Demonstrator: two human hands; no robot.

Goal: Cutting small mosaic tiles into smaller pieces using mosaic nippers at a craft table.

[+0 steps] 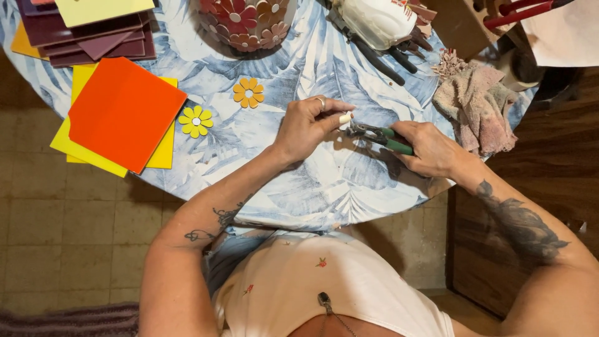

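Your white top [324,293] fills the near edge, forearms reaching out over the round table [299,187], its cloth a pale blue leaf print, soft and slightly rumpled
Largest loose things: an orange square sheet [125,112] lying on yellow sheets [75,146], flat and glossy, parked at your left within reach; dark maroon tiles [87,37] stacked behind them
A pinkish rag [477,106] sits bunched just beyond your right wrist, handy for wiping
Your right hand [430,150] is closed round the green handles of the nippers [380,134], whose metal head points at your left
Your left hand [306,128] pinches a small white chip [344,118] between thumb and forefinger, held above the cloth right at the nipper head, presumably steadied for a trim
Two flower cutouts, orange [248,92] and yellow [195,121], lie flat nearby
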